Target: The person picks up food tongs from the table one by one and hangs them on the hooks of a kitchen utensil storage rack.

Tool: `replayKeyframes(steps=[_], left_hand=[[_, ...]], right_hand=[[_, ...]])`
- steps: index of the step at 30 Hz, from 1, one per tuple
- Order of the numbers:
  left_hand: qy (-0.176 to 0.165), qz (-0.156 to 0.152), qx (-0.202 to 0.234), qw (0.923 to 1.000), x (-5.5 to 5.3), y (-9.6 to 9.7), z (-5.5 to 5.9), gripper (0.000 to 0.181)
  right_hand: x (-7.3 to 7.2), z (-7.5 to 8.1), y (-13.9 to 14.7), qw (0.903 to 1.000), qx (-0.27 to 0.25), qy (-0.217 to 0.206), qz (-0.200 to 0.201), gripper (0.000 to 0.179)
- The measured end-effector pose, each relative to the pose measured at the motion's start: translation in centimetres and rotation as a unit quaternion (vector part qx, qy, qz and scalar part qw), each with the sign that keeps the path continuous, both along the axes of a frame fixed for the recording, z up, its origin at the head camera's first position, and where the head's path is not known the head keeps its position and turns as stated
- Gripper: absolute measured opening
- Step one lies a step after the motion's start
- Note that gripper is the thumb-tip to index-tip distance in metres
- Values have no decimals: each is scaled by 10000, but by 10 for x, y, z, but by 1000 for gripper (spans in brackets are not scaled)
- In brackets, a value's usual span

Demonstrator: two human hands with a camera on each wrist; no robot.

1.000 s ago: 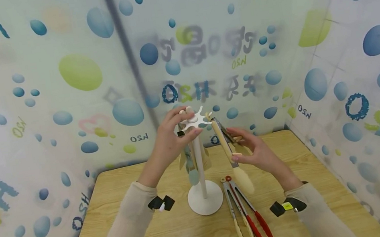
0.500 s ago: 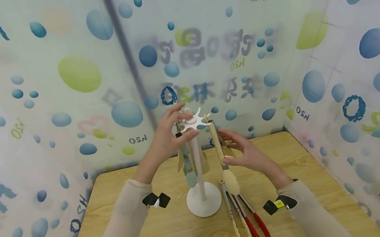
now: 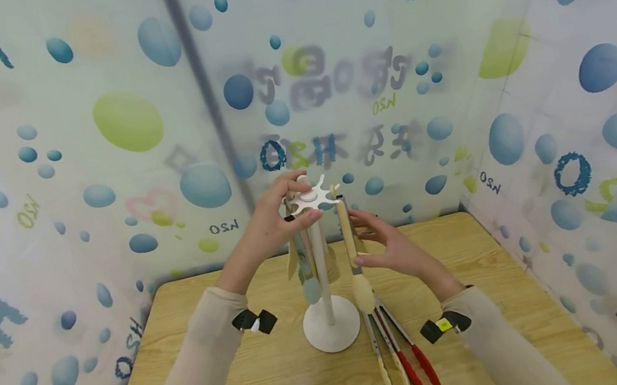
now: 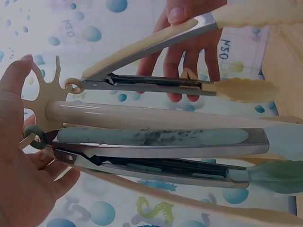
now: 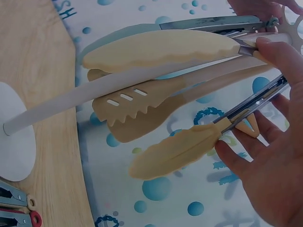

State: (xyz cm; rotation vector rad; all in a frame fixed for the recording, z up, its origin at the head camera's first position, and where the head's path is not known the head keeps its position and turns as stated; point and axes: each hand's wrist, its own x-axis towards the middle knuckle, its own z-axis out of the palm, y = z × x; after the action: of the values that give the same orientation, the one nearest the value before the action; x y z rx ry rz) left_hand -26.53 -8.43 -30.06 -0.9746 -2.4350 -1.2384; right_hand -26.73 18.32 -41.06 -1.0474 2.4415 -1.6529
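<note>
A white utensil stand (image 3: 322, 269) with a round base and a star-shaped hook top stands upright on the table. My left hand (image 3: 271, 221) holds its hook top between thumb and fingers. Cream-tipped tongs (image 3: 349, 239) hang at the right side, their ring at a hook in the left wrist view. My right hand (image 3: 399, 249) holds these tongs, thumb on one arm and fingers by the other; their arms are spread. Grey-green tongs (image 4: 151, 137) hang near my left hand. A beige slotted turner (image 5: 142, 97) and another beige utensil hang behind the pole.
On the wooden table (image 3: 264, 383), cream-tipped tongs (image 3: 386, 375) and red-tipped tongs (image 3: 421, 364) lie right of the base. A printed curtain (image 3: 126, 119) closes off the back and sides.
My right hand has moved left with the cream-tipped tongs, which swing from a slant to nearly vertical beside the pole. My left hand keeps its hold on the stand's top.
</note>
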Motion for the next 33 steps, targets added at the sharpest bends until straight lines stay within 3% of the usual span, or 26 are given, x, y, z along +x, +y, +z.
replayKeyframes(steps=[12,33], left_hand=[[174,156,-59,9997,2,2,-1,37],[88,293,-68,9995,7,3,1,38]], right_hand=[[-6,-3,-8,10000,1,-89,35,87],[-6,-9,-10,9995,21,-265,-141,89]])
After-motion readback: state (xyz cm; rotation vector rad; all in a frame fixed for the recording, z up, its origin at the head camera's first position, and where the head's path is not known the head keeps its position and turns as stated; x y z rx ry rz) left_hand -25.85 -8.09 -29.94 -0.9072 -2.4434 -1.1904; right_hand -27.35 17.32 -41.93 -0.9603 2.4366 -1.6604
